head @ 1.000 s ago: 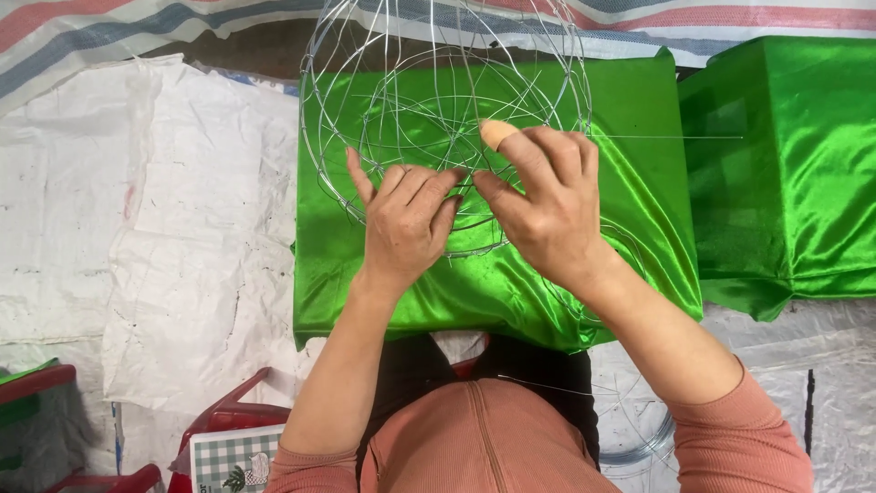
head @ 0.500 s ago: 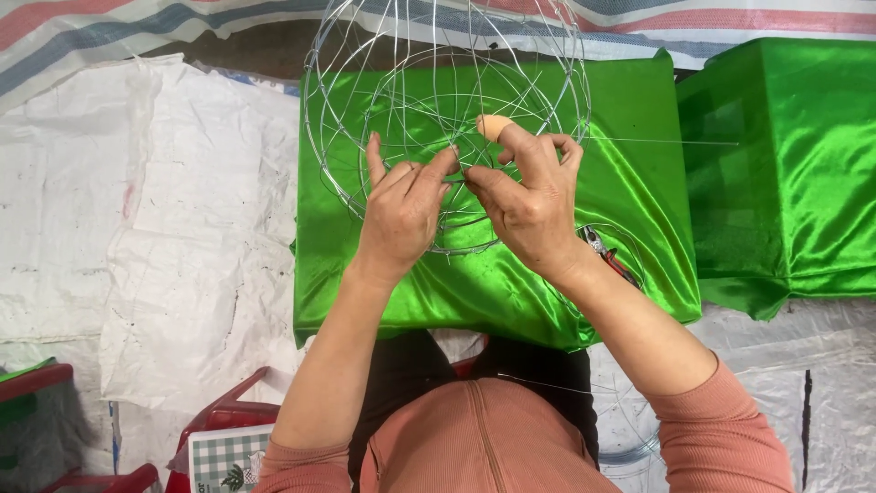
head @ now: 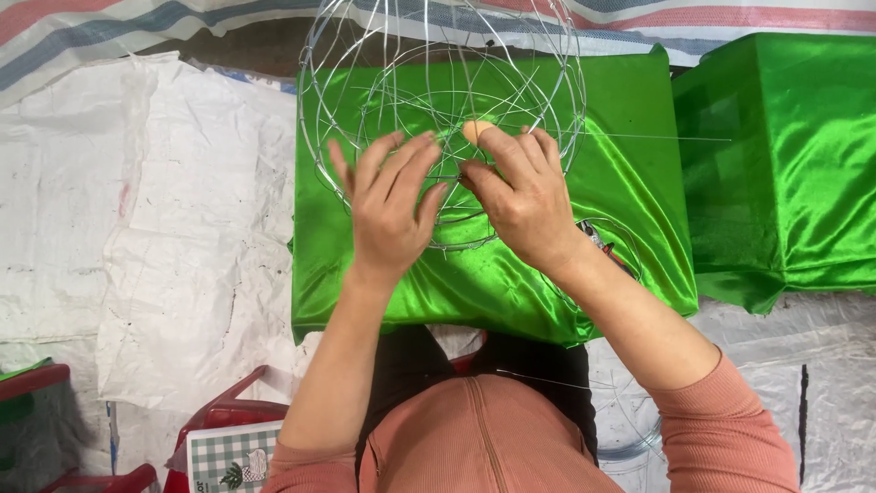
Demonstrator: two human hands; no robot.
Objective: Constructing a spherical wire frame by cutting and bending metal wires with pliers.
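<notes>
A round frame of thin silver wire (head: pixel 547 55) stands on a block draped in shiny green satin (head: pixel 630 183). My left hand (head: pixel 388 205) rests on the near side of the frame, fingers spread over its wires. My right hand (head: pixel 520 196) pinches wires at the frame's middle, and its index fingertip wears a tan wrap. A thin straight wire (head: pixel 675 138) sticks out to the right from where the right hand grips.
A second green satin block (head: pixel 785 155) sits to the right. White woven sheets (head: pixel 146 219) cover the floor at left. A red plastic stool (head: pixel 214 415) with a checked packet (head: pixel 228 456) lies at lower left. Pliers (head: pixel 610 248) lie on the green cloth beside my right wrist.
Both hands have moved up the wire frame, away from me. The left fingers have spread wider over the wires. The frame stays in place.
</notes>
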